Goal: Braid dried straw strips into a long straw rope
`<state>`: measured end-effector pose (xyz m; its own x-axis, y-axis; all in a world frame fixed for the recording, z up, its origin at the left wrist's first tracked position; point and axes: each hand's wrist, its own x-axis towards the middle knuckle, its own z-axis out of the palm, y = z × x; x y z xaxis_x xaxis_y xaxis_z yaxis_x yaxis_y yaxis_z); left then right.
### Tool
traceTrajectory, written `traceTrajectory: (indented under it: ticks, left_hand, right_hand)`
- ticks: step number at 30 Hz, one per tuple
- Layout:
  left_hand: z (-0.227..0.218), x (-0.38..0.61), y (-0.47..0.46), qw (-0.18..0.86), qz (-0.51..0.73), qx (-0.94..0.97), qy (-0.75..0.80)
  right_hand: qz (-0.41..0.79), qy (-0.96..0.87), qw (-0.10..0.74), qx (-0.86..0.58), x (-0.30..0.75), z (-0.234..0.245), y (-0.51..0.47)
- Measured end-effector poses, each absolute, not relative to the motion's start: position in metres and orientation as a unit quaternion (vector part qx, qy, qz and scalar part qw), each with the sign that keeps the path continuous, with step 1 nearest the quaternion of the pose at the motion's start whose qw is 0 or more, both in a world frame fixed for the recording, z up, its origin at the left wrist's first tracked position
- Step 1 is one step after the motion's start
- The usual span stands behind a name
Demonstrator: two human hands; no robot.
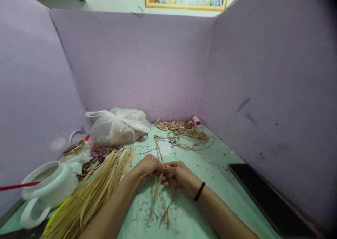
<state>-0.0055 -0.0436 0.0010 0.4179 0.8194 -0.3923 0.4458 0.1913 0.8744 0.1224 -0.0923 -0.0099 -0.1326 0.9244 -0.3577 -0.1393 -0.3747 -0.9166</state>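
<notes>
A thin cord of twisted straw [160,153] runs up the table from between my two hands, with its loose strand ends [156,196] hanging down toward me. My left hand [150,166] pinches the cord from the left, fingers closed. From the right, my right hand [180,175], below a black wrist band, pinches the same spot, its fingertips almost touching the left ones. Beyond them the cord bends and joins a looser tangle of straw cord [193,147]. Several coiled straw pieces with small beads [173,125] lie at the back.
A bundle of flat straw strips [92,193] lies left, beside a white pot [52,182] with a handle. Behind are a tied plastic bag [119,126] and coloured beads [98,154]. A pink thread spool [197,121] sits back right; a dark flat slab [265,196] lies right. Lilac partitions [144,66] enclose the table.
</notes>
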Motion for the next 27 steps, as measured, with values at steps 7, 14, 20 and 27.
traceTrajectory:
  ticks: [7, 14, 20, 27]
  left_hand:
    - [0.002, -0.011, -0.041, 0.562, 0.106, 0.650, 0.499]
    - [0.016, -0.026, -0.037, 0.490, 0.052, 0.695, 0.523]
    - [0.053, -0.090, -0.014, 0.326, 0.230, 0.643, 0.654]
    - [0.039, -0.109, -0.001, 0.209, 0.193, 0.657, 0.699]
  right_hand:
    - [0.550, -0.442, 0.385, -0.594, 0.116, -0.023, -0.083]
    - [0.556, -0.432, 0.419, -0.574, 0.119, -0.026, -0.084]
    - [0.563, -0.426, 0.422, -0.569, 0.121, -0.028, -0.086]
    - [0.566, -0.438, 0.416, -0.561, 0.121, -0.028, -0.087]
